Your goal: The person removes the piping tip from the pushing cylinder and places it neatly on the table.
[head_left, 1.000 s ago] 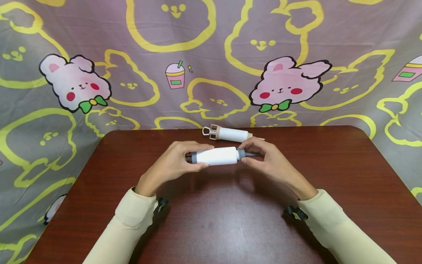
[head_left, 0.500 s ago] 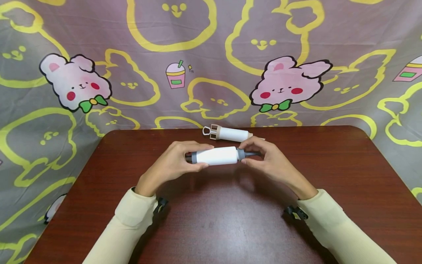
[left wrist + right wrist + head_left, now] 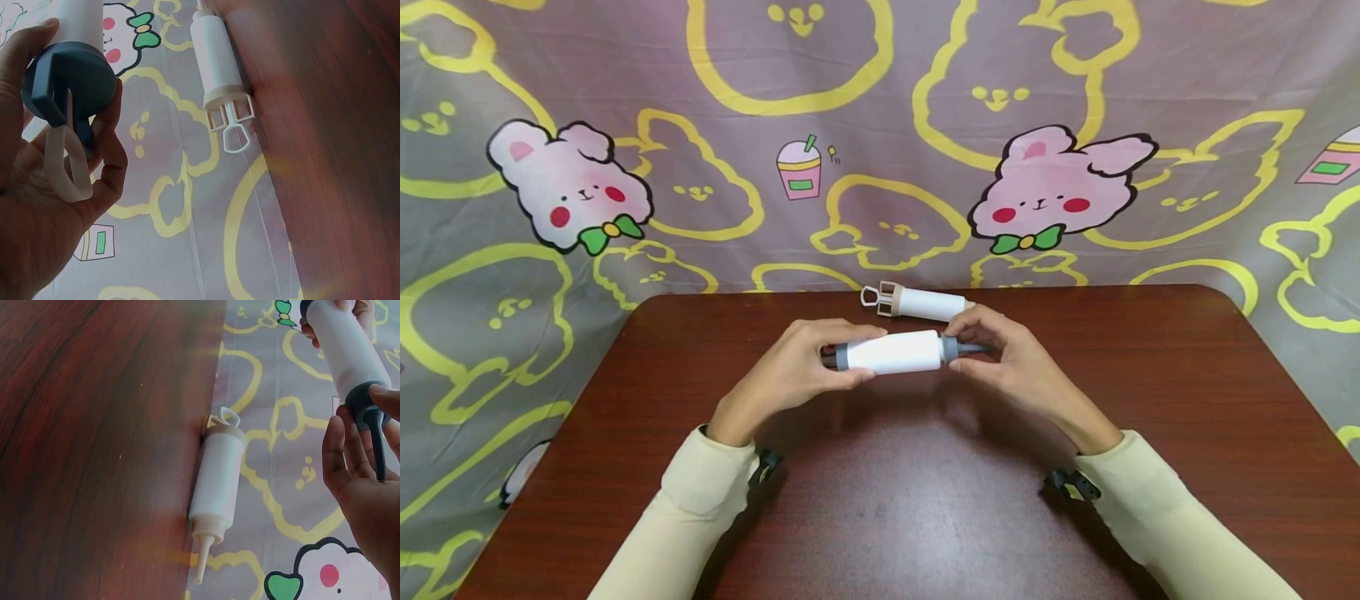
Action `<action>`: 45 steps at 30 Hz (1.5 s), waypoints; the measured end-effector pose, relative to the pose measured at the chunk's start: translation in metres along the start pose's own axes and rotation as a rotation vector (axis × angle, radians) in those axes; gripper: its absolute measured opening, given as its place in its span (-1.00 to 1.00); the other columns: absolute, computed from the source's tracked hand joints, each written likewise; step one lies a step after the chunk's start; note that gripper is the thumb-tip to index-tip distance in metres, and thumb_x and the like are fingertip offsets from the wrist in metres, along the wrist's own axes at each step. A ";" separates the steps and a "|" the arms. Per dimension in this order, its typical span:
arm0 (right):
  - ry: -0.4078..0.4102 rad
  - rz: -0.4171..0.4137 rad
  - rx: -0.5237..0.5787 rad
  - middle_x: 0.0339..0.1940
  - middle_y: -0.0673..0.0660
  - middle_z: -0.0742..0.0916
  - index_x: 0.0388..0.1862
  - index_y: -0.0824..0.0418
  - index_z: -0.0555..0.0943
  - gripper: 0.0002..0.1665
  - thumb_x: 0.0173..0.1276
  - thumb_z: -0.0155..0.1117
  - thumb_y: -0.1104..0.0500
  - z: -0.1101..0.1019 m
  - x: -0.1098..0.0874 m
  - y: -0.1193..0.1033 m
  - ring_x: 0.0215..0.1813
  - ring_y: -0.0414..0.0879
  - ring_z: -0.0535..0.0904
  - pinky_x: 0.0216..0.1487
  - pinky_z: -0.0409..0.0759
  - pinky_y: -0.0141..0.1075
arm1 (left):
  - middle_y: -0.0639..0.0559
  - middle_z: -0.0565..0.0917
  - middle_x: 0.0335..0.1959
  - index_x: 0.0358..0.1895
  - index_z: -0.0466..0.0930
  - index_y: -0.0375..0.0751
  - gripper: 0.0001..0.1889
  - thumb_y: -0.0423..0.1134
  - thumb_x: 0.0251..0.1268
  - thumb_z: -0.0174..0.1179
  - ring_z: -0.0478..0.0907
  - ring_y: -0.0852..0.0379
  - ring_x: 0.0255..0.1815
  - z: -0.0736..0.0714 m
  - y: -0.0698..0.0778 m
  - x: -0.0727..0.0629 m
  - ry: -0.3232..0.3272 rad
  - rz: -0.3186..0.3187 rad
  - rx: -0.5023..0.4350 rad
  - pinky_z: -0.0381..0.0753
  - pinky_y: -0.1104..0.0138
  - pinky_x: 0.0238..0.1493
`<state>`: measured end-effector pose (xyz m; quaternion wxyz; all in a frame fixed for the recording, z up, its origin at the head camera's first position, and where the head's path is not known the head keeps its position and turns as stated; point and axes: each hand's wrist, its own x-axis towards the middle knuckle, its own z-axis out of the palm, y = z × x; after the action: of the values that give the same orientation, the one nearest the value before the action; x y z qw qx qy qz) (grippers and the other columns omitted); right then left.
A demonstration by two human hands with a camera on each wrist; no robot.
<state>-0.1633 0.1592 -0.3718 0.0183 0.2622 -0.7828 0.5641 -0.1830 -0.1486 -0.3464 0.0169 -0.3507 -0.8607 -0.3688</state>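
A white-barrelled syringe (image 3: 895, 353) with blue-grey ends is held level above the table between both hands. My left hand (image 3: 793, 362) grips the barrel near the plunger end, thumb on the near side and fingers on the far side. In the left wrist view, the blue-grey finger grip (image 3: 75, 81) and pale plunger loop (image 3: 67, 165) point into that palm. My right hand (image 3: 1007, 354) pinches the blue-grey nozzle cap (image 3: 365, 403), and the slim nozzle (image 3: 377, 444) runs back over the palm.
Behind the hands, a second white syringe (image 3: 931, 305) with beige ends lies on the dark red-brown table (image 3: 887, 500), its nozzle tip partly hidden by the right hand. A cartoon-patterned cloth (image 3: 865, 125) hangs along the table's back edge.
The nozzle end of the held syringe has tipped up very slightly, with the right hand's fingers shifting a little along with it. The left hand keeps its grip.
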 end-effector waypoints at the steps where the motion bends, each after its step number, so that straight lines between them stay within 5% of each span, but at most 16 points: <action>1: 0.004 -0.002 0.000 0.01 0.15 0.69 0.08 0.30 0.60 -0.58 0.28 0.47 0.48 0.000 0.000 0.000 0.00 -0.19 0.71 0.05 0.66 -0.39 | 0.08 0.81 0.02 0.21 0.76 0.07 -0.50 -0.22 0.15 0.58 0.67 0.16 -0.10 0.000 0.000 0.000 0.001 0.001 -0.001 0.63 0.23 -0.06; 45: 0.024 -0.019 0.034 0.03 0.15 0.69 0.06 0.30 0.62 -0.64 0.32 0.44 0.45 0.002 0.000 0.000 0.05 -0.16 0.72 0.14 0.66 -0.40 | 0.10 0.80 0.06 0.21 0.76 0.04 -0.51 -0.21 0.15 0.58 0.68 0.17 -0.06 -0.001 0.001 -0.001 -0.008 -0.018 -0.031 0.63 0.23 -0.02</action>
<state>-0.1628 0.1575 -0.3723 0.0285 0.2630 -0.7704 0.5801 -0.1821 -0.1496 -0.3454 0.0045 -0.3447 -0.8580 -0.3808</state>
